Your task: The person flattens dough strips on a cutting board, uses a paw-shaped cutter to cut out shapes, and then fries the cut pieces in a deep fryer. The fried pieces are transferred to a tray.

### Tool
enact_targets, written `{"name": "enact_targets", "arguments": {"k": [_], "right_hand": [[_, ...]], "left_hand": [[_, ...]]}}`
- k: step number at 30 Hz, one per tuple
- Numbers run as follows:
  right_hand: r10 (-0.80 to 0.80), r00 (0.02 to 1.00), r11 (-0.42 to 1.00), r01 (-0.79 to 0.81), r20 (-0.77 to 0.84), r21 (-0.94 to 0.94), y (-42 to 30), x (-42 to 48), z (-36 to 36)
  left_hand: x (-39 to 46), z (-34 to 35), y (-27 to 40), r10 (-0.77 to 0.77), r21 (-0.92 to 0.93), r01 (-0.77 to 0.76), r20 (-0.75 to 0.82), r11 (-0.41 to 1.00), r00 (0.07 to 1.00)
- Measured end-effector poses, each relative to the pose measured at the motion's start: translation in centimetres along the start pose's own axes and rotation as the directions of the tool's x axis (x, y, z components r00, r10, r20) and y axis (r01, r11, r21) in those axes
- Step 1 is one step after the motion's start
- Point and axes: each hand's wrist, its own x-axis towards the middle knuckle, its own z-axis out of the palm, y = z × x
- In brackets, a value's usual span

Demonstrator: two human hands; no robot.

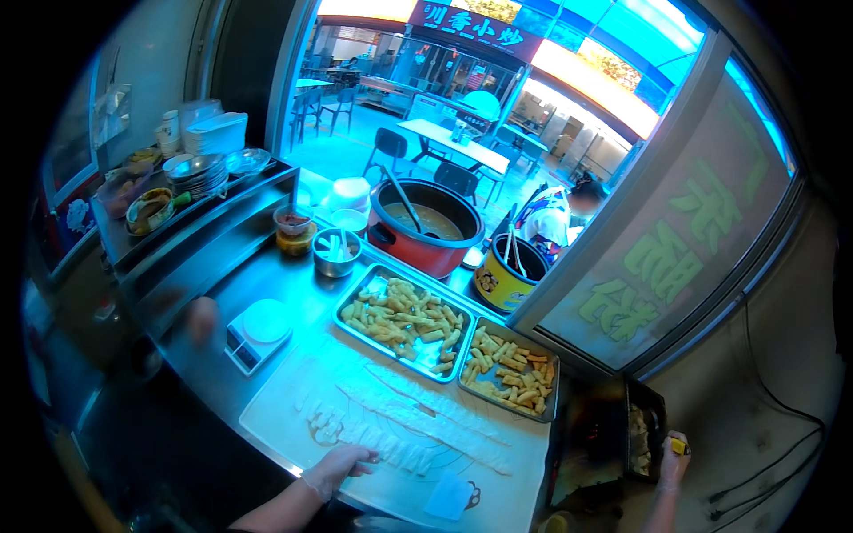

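Observation:
My left hand (340, 466), in a clear thin glove, hovers at the near edge of a pale dough mat (273, 406), its fingers apart and apparently empty. Just beyond it lies a row of short cut dough strips (386, 446). Longer flat dough strips (426, 416) stretch across the mat behind them. A pale blue-looking sheet or scraper (449, 496) rests to the right. My right hand (674, 460), gloved too, is closed around a yellow handle (679, 446) beside a dark rectangular container (645, 433) with pale pieces in it. Whether the handle joins the container is unclear.
Two metal trays of fried dough sticks (400, 316) (513, 373) stand behind the mat. Further back are a red soup pot (423, 256), a yellow pot (496, 283) and a steel cup (336, 266). A scale (260, 333) sits left. A person (550, 220) is outside the window.

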Motion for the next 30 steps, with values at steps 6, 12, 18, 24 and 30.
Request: {"name": "enact_targets", "arguments": {"k": [6, 12, 18, 24, 30], "right_hand": [[-0.153, 0.988, 0.973, 0.154, 0.019, -0.174, 1.7, 2.2, 1.3], [-0.319, 0.935, 0.902, 0.350, 0.157, -0.253, 10.2, 1.3, 2.0], [0.054, 0.992, 0.995, -0.043, 0.118, -0.093, 10.8, 2.0, -2.5], [0.394, 0.906, 0.888, -0.333, -0.152, 0.317, 24.1, 4.2, -9.1], [0.784, 0.607, 0.467, -0.438, -0.130, 0.768, 25.8, 2.1, -7.3]], "left_hand": [[-2.2, 3.1, 0.2, -0.023, -0.032, 0.021, -0.077, 0.999, 0.997], [-1.9, 6.3, 0.2, -0.051, 0.049, 0.055, -0.086, 0.997, 0.995], [-2.0, 10.1, 1.8, -0.052, 0.095, 0.058, -0.073, 0.994, 0.996], [-1.2, 12.7, 3.0, -0.111, 0.186, 0.112, -0.017, 0.976, 0.994], [-0.7, 13.7, 2.8, -0.102, 0.202, 0.107, -0.034, 0.974, 0.994]]}}
